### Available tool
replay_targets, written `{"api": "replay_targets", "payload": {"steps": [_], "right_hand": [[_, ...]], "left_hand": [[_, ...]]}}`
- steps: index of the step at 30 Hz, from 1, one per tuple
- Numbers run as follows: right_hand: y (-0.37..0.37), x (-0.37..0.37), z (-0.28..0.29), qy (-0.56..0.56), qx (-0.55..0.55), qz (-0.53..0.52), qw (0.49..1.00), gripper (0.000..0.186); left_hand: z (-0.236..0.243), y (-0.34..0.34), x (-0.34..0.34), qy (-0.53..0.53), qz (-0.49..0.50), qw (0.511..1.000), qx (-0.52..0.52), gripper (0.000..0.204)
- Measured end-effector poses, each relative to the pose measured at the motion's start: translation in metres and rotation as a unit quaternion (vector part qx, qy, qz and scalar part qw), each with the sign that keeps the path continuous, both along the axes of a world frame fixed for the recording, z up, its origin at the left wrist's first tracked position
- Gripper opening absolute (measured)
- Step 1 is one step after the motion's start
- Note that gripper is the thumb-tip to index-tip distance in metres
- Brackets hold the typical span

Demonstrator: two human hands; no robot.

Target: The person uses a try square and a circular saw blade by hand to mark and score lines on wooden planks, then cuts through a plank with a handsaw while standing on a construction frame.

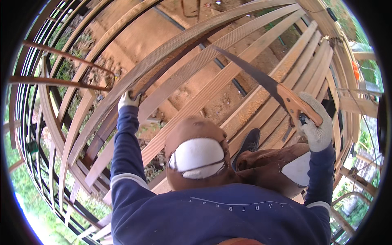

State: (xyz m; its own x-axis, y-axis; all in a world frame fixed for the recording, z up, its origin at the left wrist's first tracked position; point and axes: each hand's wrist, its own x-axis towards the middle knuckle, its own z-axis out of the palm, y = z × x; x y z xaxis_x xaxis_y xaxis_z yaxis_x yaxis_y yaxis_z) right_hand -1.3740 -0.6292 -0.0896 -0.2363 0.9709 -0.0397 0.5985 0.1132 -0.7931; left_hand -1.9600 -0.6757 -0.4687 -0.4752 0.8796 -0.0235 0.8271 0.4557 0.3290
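— Gloves on both hands, seen from the head camera. What does the right hand hold?

— It is closed round the wooden handle of a handsaw. The dark blade runs up and to the left from the grip, and its tip lies over the wooden slats near the top middle of the deck.

— Is the blade cutting into a slat?

— Hard to say; the fisheye bends everything there, and I cannot tell whether the teeth touch the wood or sit just above it.

— And the left hand?

— It is clamped on the edge of one long slat, toward the left side of the deck, fingers curled over the top of it. It is well apart from the saw.

— What lies between the hands?

— The person's knees in brown trousers, each with a white knee pad, and a dark shoe resting on the slats just left of the saw hand.

— Beyond the deck?

— Rusty metal bars on the left, bare earth under the slats, greenery at the rim.
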Motion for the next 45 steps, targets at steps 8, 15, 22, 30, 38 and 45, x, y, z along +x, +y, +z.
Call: {"api": "replay_targets", "payload": {"steps": [8, 15, 22, 30, 38, 45], "right_hand": [[0.016, -0.009, 0.004, -0.003, 0.026, 0.027, 0.999, 0.056], [0.009, -0.013, 0.003, -0.002, -0.069, 0.075, 0.995, 0.055], [0.004, -0.029, 0.000, 0.041, -0.215, 0.082, 0.972, 0.060], [0.046, -0.042, -0.022, -0.057, -0.120, 0.200, 0.971, 0.060], [0.049, -0.049, -0.053, -0.011, -0.217, 0.199, 0.956, 0.065], [0.057, -0.076, -0.053, 0.025, -0.286, 0.183, 0.940, 0.063]], "left_hand": [[-0.013, -0.063, 0.023, 0.162, -0.042, 0.963, -0.213, 0.119], [-0.006, -0.062, 0.093, 0.127, 0.015, 0.991, -0.033, 0.093], [-0.067, -0.111, 0.177, -0.042, -0.069, 0.969, -0.232, 0.082], [-0.022, -0.105, 0.183, -0.033, -0.011, 0.931, -0.363, 0.103], [0.006, -0.097, 0.180, -0.047, -0.007, 0.915, -0.400, 0.103], [0.006, -0.101, 0.187, -0.056, 0.003, 0.940, -0.336, 0.093]]}}
